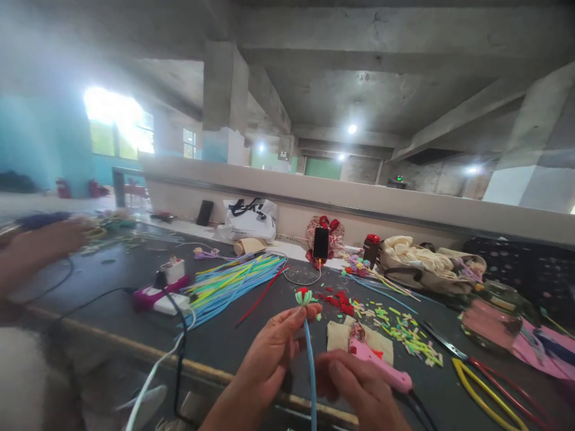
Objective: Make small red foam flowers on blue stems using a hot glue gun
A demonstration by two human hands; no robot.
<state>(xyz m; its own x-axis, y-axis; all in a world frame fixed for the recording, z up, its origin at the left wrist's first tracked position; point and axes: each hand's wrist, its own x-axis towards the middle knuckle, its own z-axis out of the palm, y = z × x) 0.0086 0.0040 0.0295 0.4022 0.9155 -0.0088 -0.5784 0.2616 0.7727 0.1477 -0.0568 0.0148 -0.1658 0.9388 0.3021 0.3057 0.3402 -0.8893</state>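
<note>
My left hand [281, 341] pinches a small flower [303, 296] just below its head. The head is pale green with red at its centre, and a blue fuzzy stem [311, 371] hangs down from it. My right hand [359, 386] is to the right of the stem with its fingers curled in. Its fingertips are partly hidden and slightly blurred, so anything in them does not show. Right behind that hand, a pink hot glue gun [380, 365] rests with its nozzle over a beige pad [338, 336].
Red clippings [341, 301] and yellow-green clippings [415, 338] lie beyond the pad. Fuzzy sticks [242, 287] spread left, near a power strip [157, 293]. Scissors [442, 340], pliers [483, 389] and a jar [492, 317] are right. A phone [321, 242] leans behind. Another person's hand [58, 239] is far left.
</note>
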